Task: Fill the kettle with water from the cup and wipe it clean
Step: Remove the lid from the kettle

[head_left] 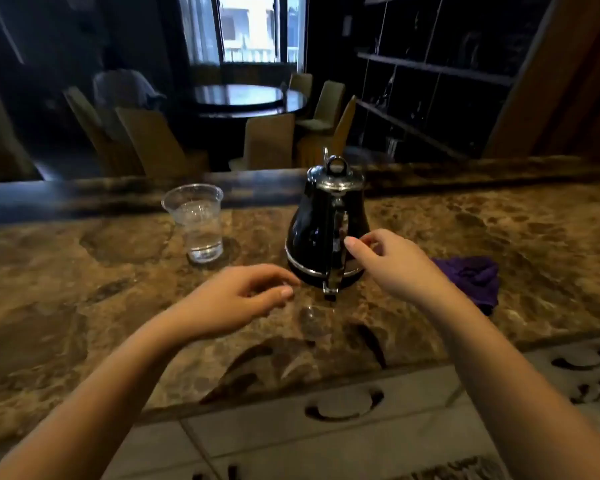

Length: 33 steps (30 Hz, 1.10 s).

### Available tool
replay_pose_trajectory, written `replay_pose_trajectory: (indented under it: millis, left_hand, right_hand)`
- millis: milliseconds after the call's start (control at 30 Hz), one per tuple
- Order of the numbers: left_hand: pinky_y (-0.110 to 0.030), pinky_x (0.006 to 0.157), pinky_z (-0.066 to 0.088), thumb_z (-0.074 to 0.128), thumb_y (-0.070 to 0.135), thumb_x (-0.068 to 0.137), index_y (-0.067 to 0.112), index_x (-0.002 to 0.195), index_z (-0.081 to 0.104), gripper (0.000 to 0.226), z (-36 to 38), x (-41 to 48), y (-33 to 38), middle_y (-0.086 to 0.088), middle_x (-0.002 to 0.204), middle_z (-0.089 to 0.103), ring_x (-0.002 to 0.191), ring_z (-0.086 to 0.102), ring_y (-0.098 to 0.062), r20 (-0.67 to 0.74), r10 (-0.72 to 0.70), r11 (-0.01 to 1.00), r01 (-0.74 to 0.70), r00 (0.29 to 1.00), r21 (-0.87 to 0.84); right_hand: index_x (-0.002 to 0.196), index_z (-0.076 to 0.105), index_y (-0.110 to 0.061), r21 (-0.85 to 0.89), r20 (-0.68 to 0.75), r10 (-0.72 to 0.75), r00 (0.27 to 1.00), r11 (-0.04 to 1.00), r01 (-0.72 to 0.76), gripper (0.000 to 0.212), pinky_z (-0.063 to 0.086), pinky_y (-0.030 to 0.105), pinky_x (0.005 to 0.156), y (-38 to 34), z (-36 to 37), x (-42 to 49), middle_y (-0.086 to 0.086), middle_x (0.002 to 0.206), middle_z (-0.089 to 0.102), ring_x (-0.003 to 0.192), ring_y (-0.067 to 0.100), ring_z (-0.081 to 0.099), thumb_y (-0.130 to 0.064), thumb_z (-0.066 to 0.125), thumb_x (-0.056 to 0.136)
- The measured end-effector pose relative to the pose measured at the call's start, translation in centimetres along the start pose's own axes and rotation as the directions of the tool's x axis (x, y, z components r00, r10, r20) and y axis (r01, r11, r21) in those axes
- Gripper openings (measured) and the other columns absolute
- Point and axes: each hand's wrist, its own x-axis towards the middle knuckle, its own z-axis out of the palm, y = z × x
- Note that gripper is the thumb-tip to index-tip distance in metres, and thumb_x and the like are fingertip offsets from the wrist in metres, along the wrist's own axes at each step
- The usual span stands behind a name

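Observation:
A black kettle [312,233] with chrome trim and a closed lid stands upright on the brown marble counter [84,292], its handle facing me. A clear plastic cup [196,221] partly filled with water stands to its left. A purple cloth [471,277] lies crumpled to the kettle's right. My right hand [392,261] hovers beside the kettle's handle, fingers apart, fingertips close to the handle but not gripping it. My left hand [236,296] hangs over the counter just left of the kettle's base, fingers loosely curled and holding nothing.
A raised ledge [118,192] runs along the counter's far edge. Beyond it are a round dark table [246,98] with several chairs, and shelving [430,71] at the right. Tiled floor [326,441] shows below the counter's near edge.

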Motion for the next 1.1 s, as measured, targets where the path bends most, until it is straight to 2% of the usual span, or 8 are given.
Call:
replay_pose_trajectory:
  millis: [200, 300, 400, 600, 733, 833, 967, 1100]
  left_hand:
    - [-0.028, 0.093, 0.050, 0.054, 0.023, 0.088, 0.020, 0.116, 0.059, 0.028, -3.5, 7.1, 3.0, 0.000, 0.113, 0.067, 0.101, 0.061, -0.009, -0.465, 0.149, 0.989, -0.140, 0.873, 0.053]
    - [-0.015, 0.086, 0.044, 0.054, 0.024, 0.088, 0.017, 0.119, 0.058, 0.032, -4.8, 10.8, 4.4, -0.002, 0.115, 0.065, 0.101, 0.057, -0.006, -0.551, 0.223, 0.974, -0.164, 0.804, 0.155]
    - [-0.025, 0.093, 0.041, 0.055, 0.025, 0.088, 0.013, 0.126, 0.052, 0.040, -5.5, 14.4, 4.9, -0.008, 0.124, 0.061, 0.112, 0.056, -0.017, -0.501, 0.257, 0.952, -0.126, 0.826, 0.279]
    - [-0.026, 0.085, 0.039, 0.054, 0.026, 0.088, 0.011, 0.119, 0.058, 0.034, -5.7, 18.2, 4.8, -0.010, 0.120, 0.063, 0.108, 0.057, -0.022, -0.290, 0.244, 0.894, -0.098, 0.925, 0.437]
    - [-0.035, 0.086, 0.043, 0.051, 0.033, 0.089, 0.010, 0.112, 0.057, 0.033, -5.5, 19.7, 3.7, -0.012, 0.111, 0.057, 0.104, 0.049, -0.026, -0.247, 0.264, 0.757, -0.042, 0.932, 0.652]
    - [-0.030, 0.073, 0.041, 0.052, 0.034, 0.088, 0.012, 0.103, 0.052, 0.026, -6.0, 20.2, 3.6, -0.008, 0.103, 0.053, 0.093, 0.048, -0.020, -0.198, 0.341, 0.689, -0.101, 0.919, 0.718]
    - [-0.029, 0.064, 0.038, 0.052, 0.039, 0.087, 0.008, 0.089, 0.060, 0.033, -6.8, 21.3, 3.9, -0.007, 0.088, 0.057, 0.079, 0.053, -0.020, -0.067, 0.216, 0.802, -0.138, 0.974, 0.582]
    - [-0.021, 0.055, 0.034, 0.054, 0.041, 0.086, 0.007, 0.072, 0.060, 0.037, -6.2, 22.5, 4.1, -0.005, 0.075, 0.053, 0.061, 0.046, -0.011, -0.092, 0.187, 0.811, -0.101, 0.978, 0.576]
  right_hand:
    - [0.082, 0.064, -0.008, 0.411, 0.014, 0.075, 0.997, 0.908, -0.074, 0.047, 0.053, 0.037, 0.076, -1.2, 2.7, 3.9, 0.007, 0.084, 0.069, 0.077, 0.021, 0.065, -0.051, 0.046, 0.087]
    - [0.086, 0.066, -0.005, 0.614, 0.068, 0.044, 0.997, 0.785, -0.077, 0.042, 0.053, 0.022, 0.064, -1.4, 3.1, 4.1, 0.005, 0.074, 0.069, 0.065, 0.013, 0.065, -0.043, 0.048, 0.089]
    - [0.080, 0.064, -0.007, 0.664, 0.002, 0.045, 0.999, 0.747, -0.035, 0.040, 0.049, 0.026, 0.063, -1.2, 4.2, 4.2, -0.001, 0.062, 0.063, 0.057, 0.012, 0.062, -0.042, 0.049, 0.088]
    - [0.056, 0.047, -0.013, 0.798, -0.057, 0.162, 0.985, 0.600, -0.052, 0.044, 0.038, 0.028, 0.043, -1.3, 5.6, 5.1, -0.001, 0.042, 0.044, 0.038, 0.016, 0.042, -0.046, 0.052, 0.085]
    - [0.049, 0.044, -0.016, 0.787, -0.127, 0.170, 0.977, 0.617, -0.005, 0.047, 0.034, 0.028, 0.042, -0.8, 6.3, 5.7, -0.004, 0.037, 0.041, 0.034, 0.017, 0.039, -0.046, 0.052, 0.084]
    - [0.048, 0.044, -0.015, 0.776, -0.185, 0.181, 0.966, 0.630, 0.031, 0.048, 0.033, 0.028, 0.041, -0.6, 6.6, 6.0, -0.005, 0.036, 0.041, 0.033, 0.016, 0.039, -0.047, 0.052, 0.083]
    - [0.050, 0.045, -0.014, 0.757, -0.201, 0.166, 0.965, 0.652, 0.045, 0.047, 0.034, 0.029, 0.043, -0.7, 6.7, 5.9, -0.005, 0.037, 0.042, 0.035, 0.016, 0.040, -0.045, 0.051, 0.084]
    - [0.048, 0.046, -0.019, 0.737, -0.226, 0.163, 0.960, 0.674, 0.059, 0.044, 0.035, 0.031, 0.047, -1.0, 7.0, 6.0, -0.005, 0.038, 0.042, 0.038, 0.015, 0.042, -0.047, 0.050, 0.081]
